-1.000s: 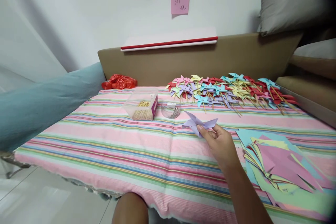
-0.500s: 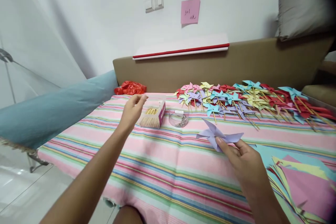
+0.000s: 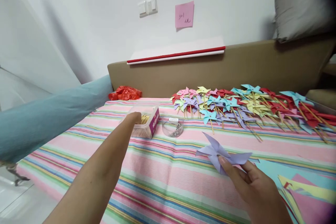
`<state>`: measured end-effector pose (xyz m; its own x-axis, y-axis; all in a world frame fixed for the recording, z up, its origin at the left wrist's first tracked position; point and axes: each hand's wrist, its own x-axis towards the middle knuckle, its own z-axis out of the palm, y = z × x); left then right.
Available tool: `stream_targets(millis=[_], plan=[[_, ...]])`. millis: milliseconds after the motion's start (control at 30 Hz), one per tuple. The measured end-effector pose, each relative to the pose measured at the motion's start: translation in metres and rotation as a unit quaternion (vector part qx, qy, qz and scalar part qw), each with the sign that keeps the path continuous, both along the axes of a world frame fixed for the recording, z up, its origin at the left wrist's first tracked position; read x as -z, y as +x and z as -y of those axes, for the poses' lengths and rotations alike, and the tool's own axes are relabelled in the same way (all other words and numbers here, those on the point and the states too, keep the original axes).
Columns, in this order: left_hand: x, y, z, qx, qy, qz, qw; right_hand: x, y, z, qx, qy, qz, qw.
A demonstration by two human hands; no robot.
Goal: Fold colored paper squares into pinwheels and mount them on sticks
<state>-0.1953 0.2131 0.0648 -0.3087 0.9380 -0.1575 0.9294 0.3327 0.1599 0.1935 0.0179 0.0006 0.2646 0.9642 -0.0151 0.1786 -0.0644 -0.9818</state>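
Pinched in my right hand (image 3: 252, 182) is a purple paper pinwheel (image 3: 215, 150) with no stick on it, the thumb at its centre. My left hand (image 3: 133, 119) reaches over a clear plastic box (image 3: 154, 122) with a purple label. Thin wooden sticks (image 3: 145, 119) lie inside that box. The left fingers are hidden behind the back of the hand, so I cannot see whether they hold a stick. Beside the box stands a round clear container (image 3: 165, 131) with small metal pins (image 3: 176, 131) in it.
Finished pinwheels (image 3: 225, 105) on sticks lie in a heap at the back right. A stack of coloured paper (image 3: 312, 199) rests at the lower right. A red plastic bag (image 3: 126, 93) is at the back left. A striped cloth (image 3: 168, 178) covers the surface.
My left hand has gone from above the box down to the sticks. My right hand still holds the purple pinwheel, slightly lower in view. The view has shifted a little.
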Motion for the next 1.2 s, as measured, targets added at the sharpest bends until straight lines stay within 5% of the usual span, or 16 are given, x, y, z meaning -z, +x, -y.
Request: stream_targets(millis=[267, 433, 567, 700, 767, 867, 1000, 1200], plan=[[-0.006, 0.004, 0.012, -0.011, 0.009, 0.017, 1.000, -0.003, 0.002, 0.001, 0.003, -0.002, -0.001, 1.000], [-0.038, 0.027, 0.026, -0.015, 0.141, 0.095, 0.985, -0.004, 0.000, -0.001, -0.001, -0.043, 0.007, 0.999], [-0.055, 0.067, 0.072, 0.039, 0.285, 0.200, 0.937, -0.003, -0.004, -0.001, 0.017, -0.078, 0.028, 0.996], [-0.029, 0.116, 0.147, 0.108, 0.345, 0.338, 0.869, 0.004, -0.005, -0.003, -0.002, -0.058, -0.006, 0.998], [-0.003, 0.135, 0.176, 0.113, 0.341, 0.530, 0.768, 0.008, -0.005, -0.004, -0.009, -0.058, -0.037, 0.998], [0.033, 0.154, 0.198, 0.075, 0.300, 0.652, 0.692, 0.009, -0.007, -0.001, 0.000, -0.031, -0.141, 0.990], [0.056, 0.167, 0.202, 0.051, 0.265, 0.704, 0.657, 0.003, -0.008, 0.007, -0.025, 0.025, -0.281, 0.959], [0.058, 0.172, 0.207, 0.080, 0.211, 0.713, 0.664, -0.003, -0.009, 0.008, -0.075, 0.049, -0.342, 0.935]])
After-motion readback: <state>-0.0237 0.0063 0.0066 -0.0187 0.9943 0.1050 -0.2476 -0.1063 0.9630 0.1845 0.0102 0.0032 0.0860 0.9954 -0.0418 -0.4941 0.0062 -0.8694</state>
